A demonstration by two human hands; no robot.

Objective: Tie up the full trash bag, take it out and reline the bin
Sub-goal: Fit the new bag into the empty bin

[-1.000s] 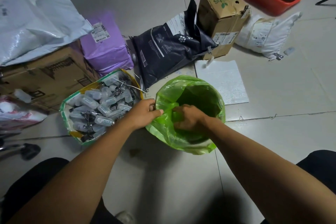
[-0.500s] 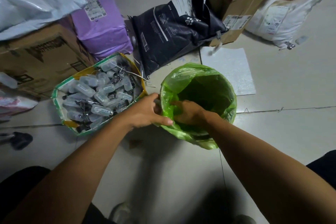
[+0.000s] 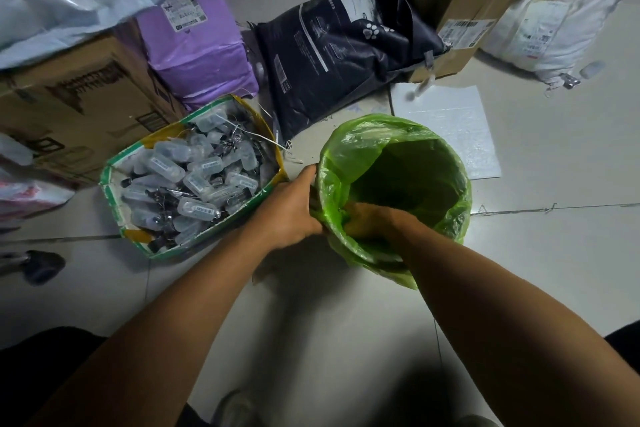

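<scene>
A bin [image 3: 398,262] stands on the tiled floor [image 3: 554,270], lined with a green bag [image 3: 353,149] whose edge is folded over the rim all the way round. The left hand [image 3: 291,211] is on the outside of the bin at its left side, fingers curled against the bag there, gripping the plastic. The right hand [image 3: 374,220] reaches over the near rim into the bin, fingers bent into the green plastic and holding a fold of it. Just left of the bin sits an open box [image 3: 114,180] full of small clear plastic bottles [image 3: 197,180]. Behind the bin lie a dark bag [image 3: 332,55], a purple parcel [image 3: 197,45] and a white sheet [image 3: 460,128] on the floor.
</scene>
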